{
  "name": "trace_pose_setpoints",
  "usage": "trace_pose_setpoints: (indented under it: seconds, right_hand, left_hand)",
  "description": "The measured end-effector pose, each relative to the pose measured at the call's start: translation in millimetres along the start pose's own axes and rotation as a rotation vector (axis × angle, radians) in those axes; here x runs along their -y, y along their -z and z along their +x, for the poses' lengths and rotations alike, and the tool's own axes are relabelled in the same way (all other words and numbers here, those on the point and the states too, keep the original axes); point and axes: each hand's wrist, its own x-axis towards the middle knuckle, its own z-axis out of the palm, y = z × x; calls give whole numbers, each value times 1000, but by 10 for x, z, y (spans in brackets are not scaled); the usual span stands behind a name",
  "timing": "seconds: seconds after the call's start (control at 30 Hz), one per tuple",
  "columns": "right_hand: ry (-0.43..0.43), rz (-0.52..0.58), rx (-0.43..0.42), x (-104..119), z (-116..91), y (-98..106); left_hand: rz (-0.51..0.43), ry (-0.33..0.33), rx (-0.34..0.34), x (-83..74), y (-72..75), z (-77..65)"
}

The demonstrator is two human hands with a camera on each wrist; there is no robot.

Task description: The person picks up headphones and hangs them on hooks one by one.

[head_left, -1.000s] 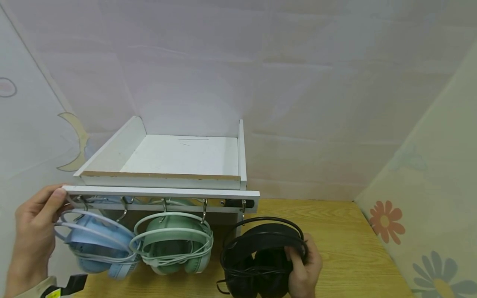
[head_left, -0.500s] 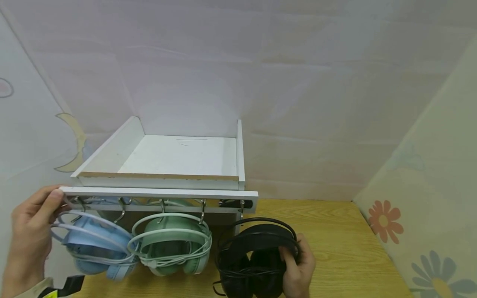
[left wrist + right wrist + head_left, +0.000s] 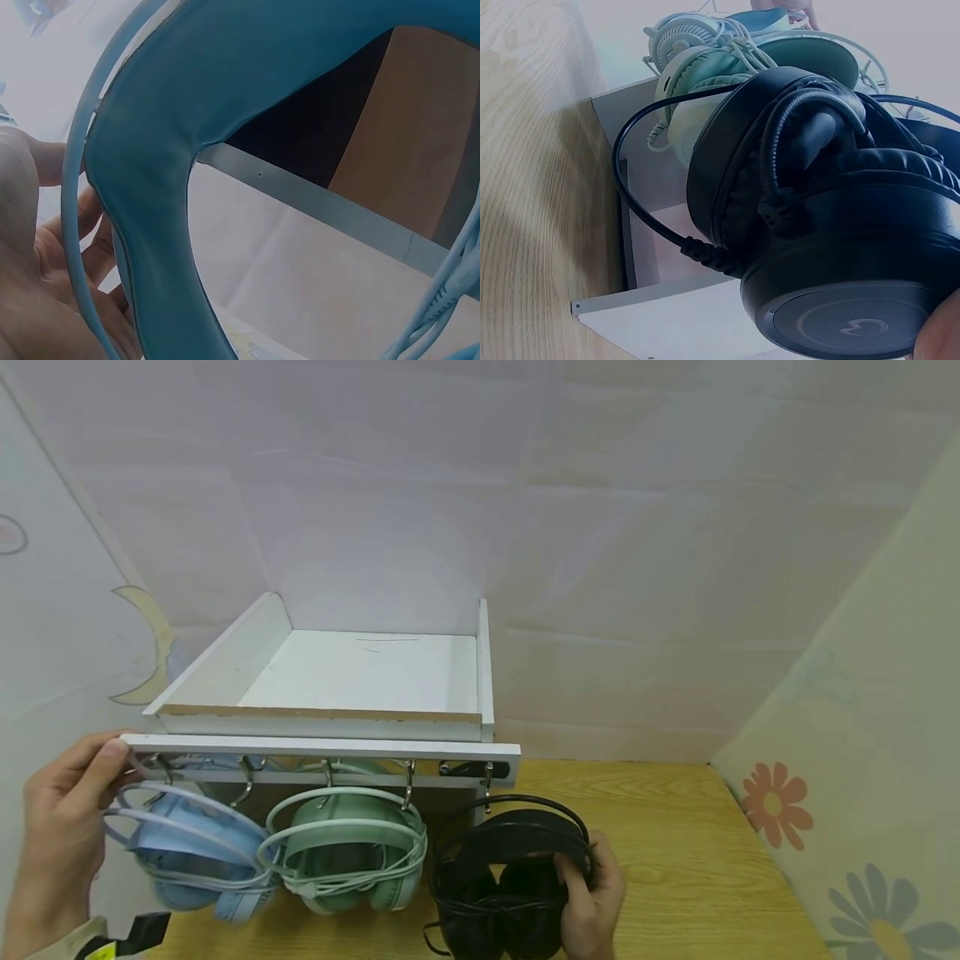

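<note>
In the head view my left hand [image 3: 63, 827] grips the left end of a white hook rail [image 3: 322, 747], thumb on top. Blue headphones [image 3: 197, 839] hang beside that hand, and green headphones [image 3: 345, 839] hang at the middle. Black headphones [image 3: 517, 835], their cable bundled, are held by my right hand [image 3: 595, 902] at the headband's right side. Their headband is right by the rightmost hook [image 3: 489, 785]; whether it rests on it I cannot tell. A black earcup [image 3: 847, 315] fills much of the right wrist view.
Above the rail is a white open-topped shelf tray [image 3: 367, 672] with raised sides. A wood-grain tabletop [image 3: 675, 852] lies below and to the right. A pale backdrop [image 3: 637, 568] closes off the rear, with flower-printed sheeting [image 3: 862, 760] on the right.
My right hand and the black headphones have shifted a little left, closer to the rightmost hook. The left hand stays at the rail's end; the blue and green headphones hang as before.
</note>
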Motion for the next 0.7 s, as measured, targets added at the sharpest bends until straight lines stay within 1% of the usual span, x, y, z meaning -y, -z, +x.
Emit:
trace_pose_setpoints:
  seconds: [0.07, 0.17, 0.27, 0.53, 0.7]
  right_hand:
    - [20, 29, 21, -22, 3, 6]
    - [32, 40, 33, -47, 5, 11]
    - [25, 40, 35, -59, 6, 8]
    - [31, 62, 40, -85, 16, -4]
    - [36, 70, 33, -116, 11, -6]
  left_hand:
    - [2, 0, 1, 2, 3, -1]
    - [-34, 6, 1, 4, 5, 10]
    - [-58, 10, 0, 4, 6, 18]
    - [-63, 20, -16, -12, -8, 28]
    - [-54, 11, -8, -5, -6, 9]
